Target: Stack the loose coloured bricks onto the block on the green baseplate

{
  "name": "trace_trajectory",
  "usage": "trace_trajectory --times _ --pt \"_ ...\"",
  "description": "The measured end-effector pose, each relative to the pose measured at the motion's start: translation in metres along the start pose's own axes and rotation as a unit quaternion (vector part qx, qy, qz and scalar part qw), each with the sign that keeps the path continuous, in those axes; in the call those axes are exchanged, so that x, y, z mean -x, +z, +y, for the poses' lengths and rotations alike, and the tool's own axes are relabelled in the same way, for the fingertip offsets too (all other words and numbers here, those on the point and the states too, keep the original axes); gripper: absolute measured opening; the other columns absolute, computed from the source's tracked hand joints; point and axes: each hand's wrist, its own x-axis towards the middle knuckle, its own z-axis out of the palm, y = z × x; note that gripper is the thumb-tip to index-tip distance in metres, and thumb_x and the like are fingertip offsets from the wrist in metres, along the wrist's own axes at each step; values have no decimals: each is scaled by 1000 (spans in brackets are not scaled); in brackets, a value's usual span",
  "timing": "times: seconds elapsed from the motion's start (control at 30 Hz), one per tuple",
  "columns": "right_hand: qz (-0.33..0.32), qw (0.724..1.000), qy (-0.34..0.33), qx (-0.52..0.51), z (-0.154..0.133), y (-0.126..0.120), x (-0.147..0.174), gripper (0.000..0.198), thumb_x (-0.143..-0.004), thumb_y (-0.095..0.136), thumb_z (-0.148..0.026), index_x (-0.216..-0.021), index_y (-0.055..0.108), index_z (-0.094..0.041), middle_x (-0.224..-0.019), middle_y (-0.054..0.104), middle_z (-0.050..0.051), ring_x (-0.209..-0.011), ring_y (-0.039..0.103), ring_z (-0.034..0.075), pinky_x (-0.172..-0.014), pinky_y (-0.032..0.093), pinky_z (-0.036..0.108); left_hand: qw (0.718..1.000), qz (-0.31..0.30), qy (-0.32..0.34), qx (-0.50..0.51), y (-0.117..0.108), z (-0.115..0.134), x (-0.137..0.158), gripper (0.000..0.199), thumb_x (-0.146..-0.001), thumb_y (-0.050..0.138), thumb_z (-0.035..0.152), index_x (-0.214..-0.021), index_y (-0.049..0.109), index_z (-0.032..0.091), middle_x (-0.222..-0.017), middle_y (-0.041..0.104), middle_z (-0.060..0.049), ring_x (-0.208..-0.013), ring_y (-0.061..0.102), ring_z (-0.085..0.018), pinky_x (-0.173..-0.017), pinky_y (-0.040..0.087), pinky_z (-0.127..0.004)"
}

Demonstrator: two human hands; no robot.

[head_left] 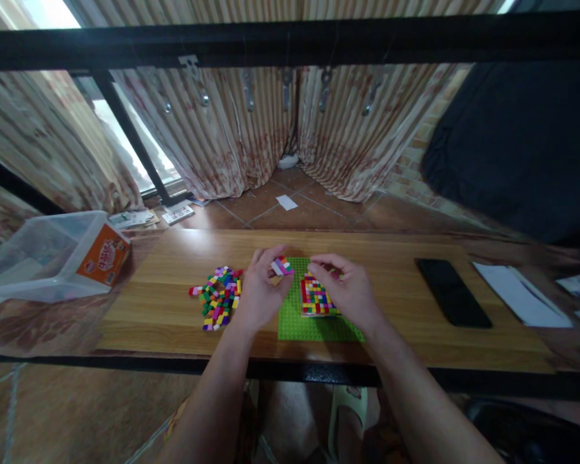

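Note:
A green baseplate (290, 327) lies on the wooden board, bearing a block of colourful toy bricks (314, 298) built up in layers. My left hand (263, 287) is curled around a small cluster of toy bricks (281, 265), pink, white, purple and orange, over the plate's left edge. Above the built block is my right hand (345, 283), thumb and forefinger pinched together at its far side. Whatever is between those fingertips is too small to make out. Part of the block is hidden under the right hand. Left of my left hand lies a loose pile of toy bricks (220, 298).
A clear plastic box (43, 258) with an orange label stands at the far left. To the right, a black phone (452, 292) lies on the wooden board (149, 309), with white paper (522, 293) beyond it. A black metal bar (290, 44) crosses above.

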Motion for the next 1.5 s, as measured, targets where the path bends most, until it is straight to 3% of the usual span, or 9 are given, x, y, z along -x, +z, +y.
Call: trace_trajectory --times 0.17,0.3,0.57,0.93,1.13,1.23,1.37,1.5 --pt "-65 994 50 -70 -3 5 1 26 -78 66 -42 -87 74 -19 -79 73 3 -69 62 16 -67 47 30 995 14 -22 96 19 8 2 47 -78 68 20 -124 59 25 -110 59 -6 -97 60 -18 -79 53 -30" --pt "-66 987 79 -121 -4 1 1 25 -76 67 -43 -78 72 -18 -73 70 2 -68 61 16 -66 46 29 986 6 -69 150 25 13 2 45 -76 71 23 -121 63 23 -94 64 -3 -85 60 -17 -76 50 -29" --pt "-53 984 103 -136 -5 -4 1 27 -74 69 -46 -75 71 -18 -73 71 2 -67 61 15 -67 48 30 948 -15 -165 270 25 24 -1 23 -78 70 36 -88 67 16 -74 62 1 -66 54 -11 -66 45 -24" --pt "-86 976 128 -152 -10 -6 3 32 -68 73 -50 -71 71 -18 -68 69 1 -61 58 14 -61 46 28 966 -33 -131 222 25 24 1 31 -80 67 45 -71 59 16 -61 53 3 -58 45 -10 -57 37 -22" --pt "-61 965 160 -199 -5 -3 4 30 -66 76 -47 -71 73 -18 -64 68 0 -57 56 12 -58 45 27 958 -38 -134 249 25 23 1 28 -81 66 42 -71 59 16 -60 53 3 -58 45 -9 -57 37 -22" --pt "-17 976 141 -163 1 -9 0 25 -67 77 -43 -74 75 -20 -70 72 2 -63 61 15 -63 48 30 951 -18 -156 265 25 22 2 24 -80 66 39 -73 61 16 -60 55 3 -58 48 -9 -58 38 -22" --pt "68 996 57 -22 12 -25 -8 17 -71 74 -38 -74 76 -21 -80 75 4 -74 66 19 -73 49 34 935 42 -198 292 24 20 0 21 -77 69 34 -71 62 15 -62 58 2 -58 51 -9 -59 41 -22" --pt "60 996 0 66 21 -33 -10 18 -74 70 -40 -73 76 -22 -84 74 5 -79 66 21 -70 49 35 923 83 -240 290 22 18 -2 21 -73 72 33 -68 61 15 -61 58 2 -56 51 -8 -56 41 -20"
